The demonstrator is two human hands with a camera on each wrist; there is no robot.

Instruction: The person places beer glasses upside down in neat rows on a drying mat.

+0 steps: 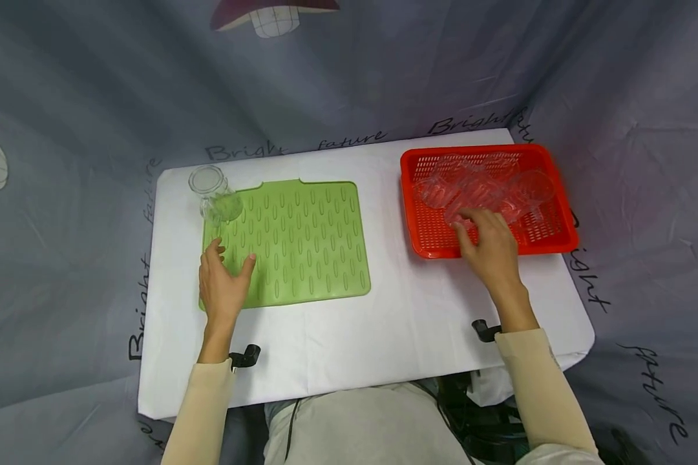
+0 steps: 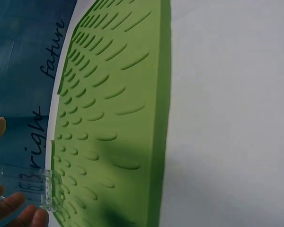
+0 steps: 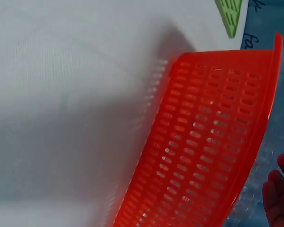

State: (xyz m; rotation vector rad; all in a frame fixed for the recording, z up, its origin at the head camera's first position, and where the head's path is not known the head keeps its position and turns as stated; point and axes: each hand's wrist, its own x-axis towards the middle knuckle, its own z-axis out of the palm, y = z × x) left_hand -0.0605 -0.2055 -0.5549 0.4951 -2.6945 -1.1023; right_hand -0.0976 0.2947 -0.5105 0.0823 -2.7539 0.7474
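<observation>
A clear glass point(image 1: 208, 184) stands at the far left corner of the green ribbed mat point(image 1: 302, 245). Just short of that glass, my left hand point(image 1: 223, 284) hovers over the mat's left edge, thumb and fingers spread apart and holding nothing. In the left wrist view, fingertips overlap the glass point(image 2: 23, 184). My right hand point(image 1: 491, 248) reaches over the near rim of the red basket point(image 1: 413, 213), its fingertips right at the clear glassware point(image 1: 479, 190) heaped inside. From the right wrist view, the basket wall point(image 3: 194, 142) hides part of the glassware, and the fingers point(image 3: 277, 196) look loosely extended.
Both mat and basket rest on a white-covered table point(image 1: 349, 349), the mat on the left and the basket at the back right. Grey printed curtains point(image 1: 349, 77) surround the table's back and sides. Black wrist mounts point(image 1: 245, 356) sit on both forearms.
</observation>
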